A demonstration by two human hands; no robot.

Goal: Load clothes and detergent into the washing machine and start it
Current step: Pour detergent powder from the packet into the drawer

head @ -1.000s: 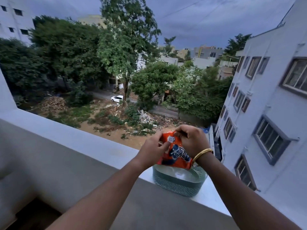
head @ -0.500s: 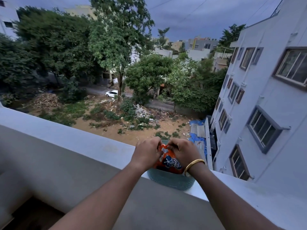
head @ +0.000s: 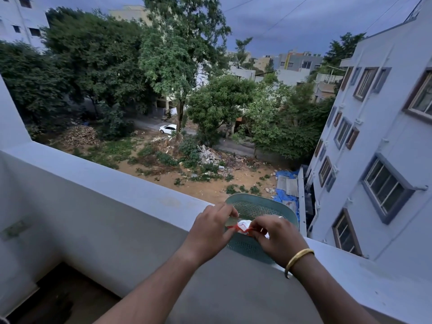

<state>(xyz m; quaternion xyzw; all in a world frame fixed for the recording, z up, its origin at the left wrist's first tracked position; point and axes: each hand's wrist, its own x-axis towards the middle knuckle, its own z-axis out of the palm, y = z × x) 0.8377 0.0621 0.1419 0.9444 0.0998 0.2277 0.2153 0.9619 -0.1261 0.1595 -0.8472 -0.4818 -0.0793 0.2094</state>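
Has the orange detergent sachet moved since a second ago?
Yes. The orange detergent sachet dropped from above the teal mesh basket's rim to inside it, held by both hands.

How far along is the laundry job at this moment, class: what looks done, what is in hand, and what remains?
Done: nothing of the task shows as finished; no washing machine or clothes are in view. In hand: the left hand and right hand both pinch the small orange-and-white detergent sachet over the teal perforated plastic basket on the grey balcony ledge, apparently opening it. Left: loading clothes, adding detergent, starting the machine.
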